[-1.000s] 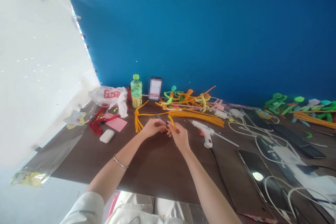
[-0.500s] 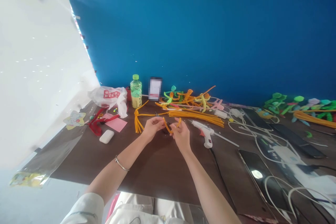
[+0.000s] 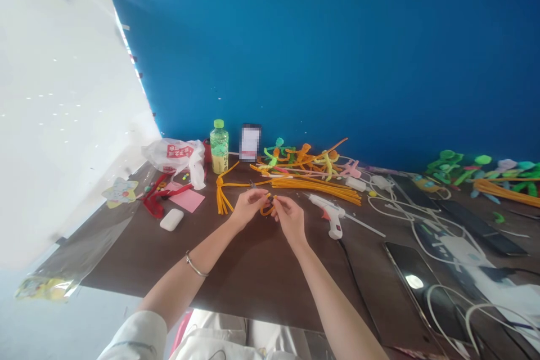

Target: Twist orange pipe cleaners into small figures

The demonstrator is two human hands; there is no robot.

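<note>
Logging from my remote feed: I am reading the left hand (image 3: 248, 208) and the right hand (image 3: 291, 219) as working close together above the brown table (image 3: 253, 270). Both are clenched in a pinch, each grasping the orange pipe cleaner (image 3: 266, 211) between thumb and fingers, neither released. The pipe cleaner is curling into a tight loop between the hands, and a small dark object (image 3: 270, 200) is sitting at the loop, too small for me to identify.

Using a dial centred on the hands, with 12 at the blue wall (image 3: 337, 56):
- An orange bundle (image 3: 316, 189) is lying at 1 o'clock.
- Pipe-cleaner figures (image 3: 299, 157) are lying just behind it, at 12.
- A glue gun (image 3: 331, 215) is resting at 3.
- A knotted orange tassel (image 3: 220, 199) is lying at 10.
- A green-capped bottle (image 3: 219, 147) is standing at 11.
- A plastic bag (image 3: 177, 156) is slumping at 10.
- Pink paper (image 3: 186, 199) and a white case (image 3: 171, 219) are lying at 9.
- A bangle (image 3: 197, 268) is circling the left wrist at 7.
</note>
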